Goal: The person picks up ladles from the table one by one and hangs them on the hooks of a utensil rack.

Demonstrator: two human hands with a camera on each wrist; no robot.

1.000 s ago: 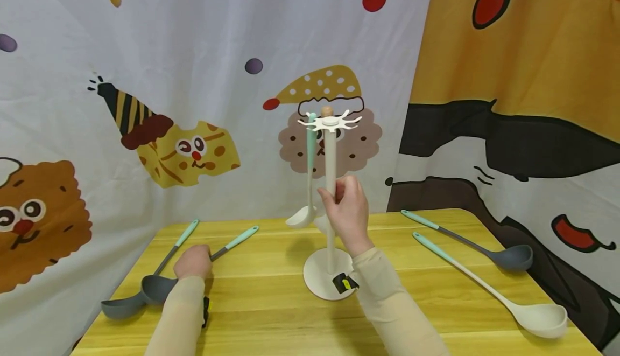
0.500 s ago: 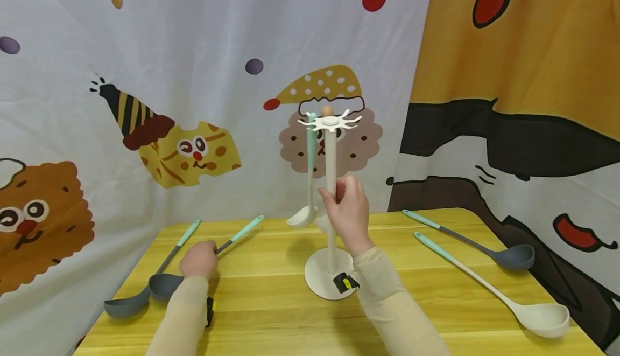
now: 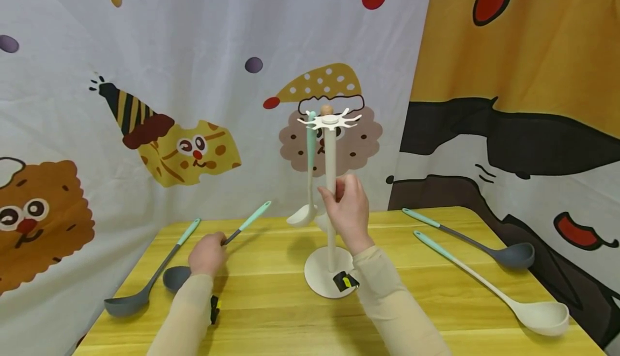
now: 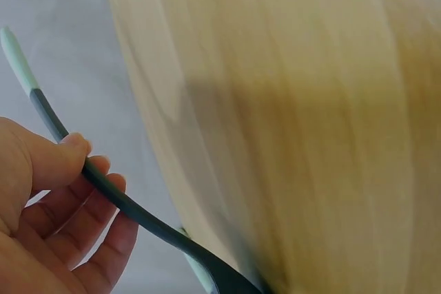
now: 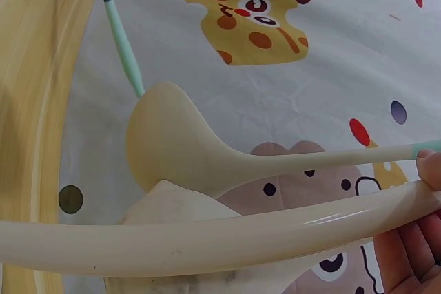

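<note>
My left hand (image 3: pixel 207 255) pinches a dark grey ladle (image 3: pixel 176 279) with a mint handle, thumb and fingers on its grey shaft (image 4: pixel 148 219). The handle end tilts up toward the back, and the bowl is low over the table, partly behind my sleeve. My right hand (image 3: pixel 347 213) grips the post (image 3: pixel 331 162) of a white utensil stand with a round base and a ring of hooks. A white ladle (image 3: pixel 301 215) hangs from a hook on the left; in the right wrist view its bowl (image 5: pixel 165 135) is beside the post. Another white utensil (image 5: pixel 186 201) shows partly behind it.
On the wooden table (image 3: pixel 271 313), another dark grey ladle (image 3: pixel 127 305) lies at the left. At the right lie a white ladle (image 3: pixel 540 317) and a grey ladle (image 3: pixel 515 256), both with mint handles. A printed cloth (image 3: pixel 208 33) hangs behind the table's back edge.
My left hand has moved right and away from me with the grey ladle. Its handle end has risen, and its bowl has separated from the other grey ladle. My right hand stays on the post.
</note>
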